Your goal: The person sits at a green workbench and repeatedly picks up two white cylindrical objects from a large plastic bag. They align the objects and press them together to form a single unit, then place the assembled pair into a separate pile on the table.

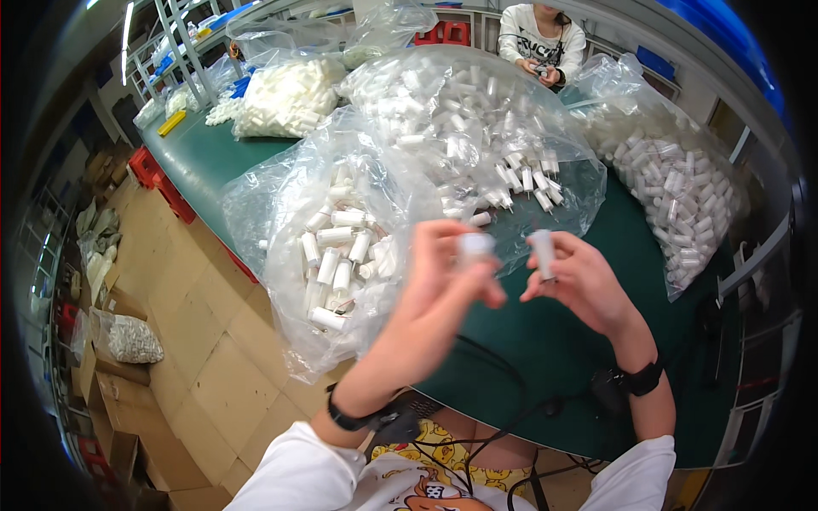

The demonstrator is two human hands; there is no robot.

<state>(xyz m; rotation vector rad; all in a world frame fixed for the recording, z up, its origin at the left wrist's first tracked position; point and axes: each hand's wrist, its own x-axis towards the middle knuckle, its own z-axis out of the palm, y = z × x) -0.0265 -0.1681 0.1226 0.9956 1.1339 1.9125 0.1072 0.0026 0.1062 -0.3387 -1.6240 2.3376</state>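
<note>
Between the thumb and fingers of my left hand (pixel 426 294) is a short white cylinder (pixel 475 245), smeared by motion. My right hand (pixel 588 277) is to its right and pinches a slim white cylinder (pixel 543 250), held roughly upright. The two pieces are apart, both raised over the green table (pixel 545 358). Left of my left hand lies an open clear plastic bag (pixel 264 204) with several white cylinders (pixel 328 266), some with thin wires or pins. Beyond both hands, a larger clear bag (pixel 400 72) spills similar cylinders (pixel 528 180) toward me.
A full bag of white cylinders (pixel 682 196) stands at the right edge, and a bag of white parts (pixel 285 98) at the far left. Black cables (pixel 503 366) cross the near table edge. Another person (pixel 542 43) works across the table. Cardboard boxes (pixel 153 426) stand on the floor.
</note>
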